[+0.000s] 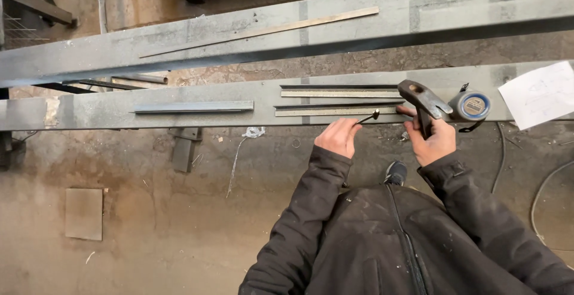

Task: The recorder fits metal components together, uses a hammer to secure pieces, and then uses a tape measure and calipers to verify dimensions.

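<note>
Steel beam (179, 112): grey, dusted pale. Hammer (423, 100): dark grey head. Tape measure (472, 106): grey case, blue-ringed label. Paper sheet (538, 94): white. Jacket (388, 241): black.

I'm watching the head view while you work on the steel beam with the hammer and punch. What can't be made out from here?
- Tip of the punch: too small to tell whether it touches the angle strip.
- Hammer handle: mostly covered by the right hand.
- Left hand fingers: curled under, grip hidden.
- Paper sheet: cut off by the right edge, markings too faint.
- Tape measure: partly behind the hammer head.
</note>
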